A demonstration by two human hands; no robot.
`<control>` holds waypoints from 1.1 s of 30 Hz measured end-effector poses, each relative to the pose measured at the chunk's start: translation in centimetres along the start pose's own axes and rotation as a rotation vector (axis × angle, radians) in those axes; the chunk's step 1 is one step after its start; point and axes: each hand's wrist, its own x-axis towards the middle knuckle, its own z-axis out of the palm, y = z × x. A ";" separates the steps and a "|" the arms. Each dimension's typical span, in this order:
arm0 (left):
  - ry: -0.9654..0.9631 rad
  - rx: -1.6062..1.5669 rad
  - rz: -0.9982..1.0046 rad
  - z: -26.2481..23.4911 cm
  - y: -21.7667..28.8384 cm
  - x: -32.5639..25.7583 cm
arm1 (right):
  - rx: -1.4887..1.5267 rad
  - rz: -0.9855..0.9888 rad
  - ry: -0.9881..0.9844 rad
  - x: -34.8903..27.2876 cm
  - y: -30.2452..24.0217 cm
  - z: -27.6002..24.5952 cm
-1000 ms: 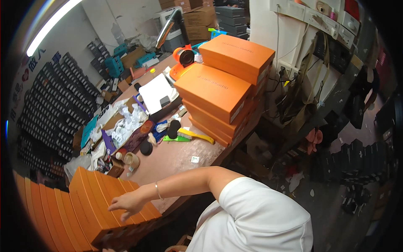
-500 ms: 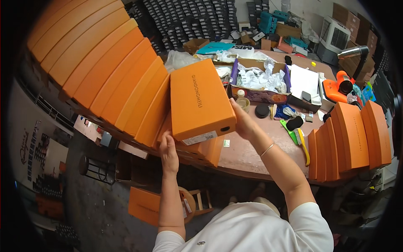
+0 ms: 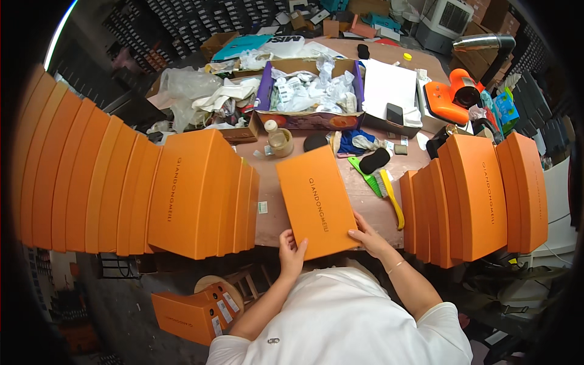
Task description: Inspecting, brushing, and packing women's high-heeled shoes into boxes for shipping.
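Held orange box (image 3: pixel 316 204): at the near edge of the tabletop (image 3: pixel 271 228), in front of the torso, lid face up, its long side slanted with the far end toward the left. Contact with the surface below: cannot tell.

Left hand (image 3: pixel 292 254): grip closed on the box's near left corner, thumb on the lid. Right hand (image 3: pixel 372 236): grip closed on the near right edge, thumb likewise on top.

Surroundings. Left: a long row of orange boxes (image 3: pixel 188 194), apart from the held one. Right: a second orange group (image 3: pixel 480 194), beyond the right hand. These bound the working gap on both sides.

Beyond the box, clutter crowds the gap: clear jar (image 3: pixel 281 143) and black disc (image 3: pixel 316 143) just past its far end; blue cloth (image 3: pixel 356 143), black oval pad (image 3: pixel 375 160), green brush (image 3: pixel 367 176) and yellow-handled brush (image 3: pixel 392 201) off its right side. Farther back: purple-edged carton (image 3: pixel 264 88) full of crumpled white paper, white-topped box (image 3: pixel 389 91), orange device (image 3: pixel 450 100). Lower left, below tabletop level: further orange boxes (image 3: pixel 182 316) near a round wooden stool (image 3: pixel 210 283).
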 end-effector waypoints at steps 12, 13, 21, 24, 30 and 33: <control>-0.031 0.412 0.206 -3.9 3.1 10.4 | -0.133 0.060 0.022 3.7 -2.1 9.0; 0.032 0.301 0.281 -4.7 3.6 11.1 | -0.336 -0.037 -0.095 4.4 -0.3 11.3; -0.406 0.199 0.057 -3.9 2.9 10.8 | -1.538 -0.203 0.165 4.4 1.1 5.6; -0.555 0.131 -0.180 -2.2 0.4 10.2 | -1.558 -0.139 0.192 5.4 1.6 6.1; -0.380 0.082 -0.189 -0.6 0.2 11.7 | -1.350 -0.099 0.267 9.2 3.7 7.5; -0.279 0.001 -0.083 -0.4 2.6 13.0 | -1.217 -0.199 0.181 7.5 0.2 7.7</control>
